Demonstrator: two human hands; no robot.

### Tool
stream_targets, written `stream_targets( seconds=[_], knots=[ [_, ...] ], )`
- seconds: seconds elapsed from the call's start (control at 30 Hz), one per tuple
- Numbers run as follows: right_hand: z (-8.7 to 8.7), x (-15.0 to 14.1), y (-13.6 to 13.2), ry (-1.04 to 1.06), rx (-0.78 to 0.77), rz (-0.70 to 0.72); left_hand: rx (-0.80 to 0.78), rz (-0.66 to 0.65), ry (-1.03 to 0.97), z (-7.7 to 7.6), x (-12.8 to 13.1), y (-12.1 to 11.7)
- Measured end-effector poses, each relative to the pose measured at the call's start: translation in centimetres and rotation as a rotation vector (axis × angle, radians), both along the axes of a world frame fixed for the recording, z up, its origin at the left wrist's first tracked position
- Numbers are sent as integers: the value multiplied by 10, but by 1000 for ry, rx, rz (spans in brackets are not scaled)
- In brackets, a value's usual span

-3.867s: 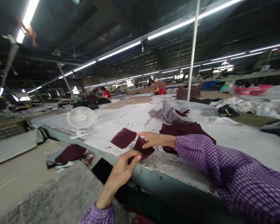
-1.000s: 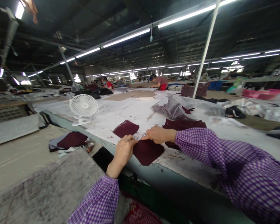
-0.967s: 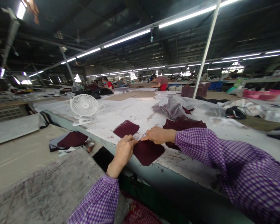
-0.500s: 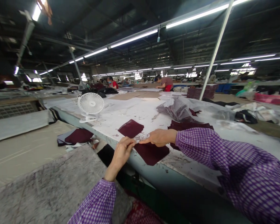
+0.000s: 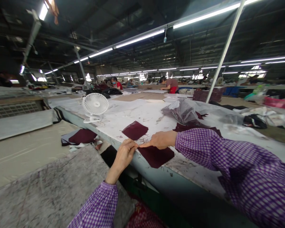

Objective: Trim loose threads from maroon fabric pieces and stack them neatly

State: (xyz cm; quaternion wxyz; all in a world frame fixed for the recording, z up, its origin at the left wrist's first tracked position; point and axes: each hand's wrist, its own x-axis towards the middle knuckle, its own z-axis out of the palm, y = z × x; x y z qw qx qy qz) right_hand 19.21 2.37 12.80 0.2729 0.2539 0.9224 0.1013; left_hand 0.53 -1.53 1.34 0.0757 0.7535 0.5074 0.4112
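Note:
A dark maroon fabric piece (image 5: 156, 155) lies flat at the front edge of the white table (image 5: 133, 117). My left hand (image 5: 123, 154) pinches its left corner at the table edge. My right hand (image 5: 159, 139) rests on the piece's top edge, fingers pointing left and pressed down on the cloth. A second maroon piece (image 5: 135, 130) lies just behind, untouched. A pile of maroon pieces (image 5: 192, 128) sits behind my right forearm.
A small white fan (image 5: 95, 104) stands at the table's left. A clear plastic bag of maroon fabric (image 5: 180, 112) lies behind the pile. More maroon cloth (image 5: 82, 136) rests on the lower bench at left. A metal pole (image 5: 224, 52) rises at right. Other workers sit far back.
The maroon piece, lifted and folded between both hands earlier, now lies spread flat at the table edge. Over the last second both hands have stayed at its left corner; the view shifted slightly.

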Motion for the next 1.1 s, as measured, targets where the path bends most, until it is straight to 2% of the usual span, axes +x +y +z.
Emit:
stream_targets(
  seconds=[0.07,0.13,0.27,0.33,0.47,0.57,0.73,0.9,1.0,1.1],
  knots=[
    [-5,1,-1,58,30,1,-9,26,-10,1,0,-3],
    [-11,3,-2,115,58,11,51,89,30,0,3,-6],
    [-21,6,-5,148,84,19,192,127,298,-7,17,-17],
    [-26,9,-5,179,107,0,191,117,394,-12,20,-22],
    [-35,26,4,285,167,-42,180,158,450,-17,12,-25],
    [-36,39,13,342,126,-93,178,147,428,-19,3,-25],
    [-37,43,23,482,53,-149,203,157,254,-24,-5,-27],
    [-53,39,38,663,-91,-208,194,218,73,-13,-11,-12],
    [-43,39,43,705,-171,-178,139,256,86,-3,-11,13],
    [-7,54,42,698,-214,-131,71,244,186,3,-4,39]
  ],
)
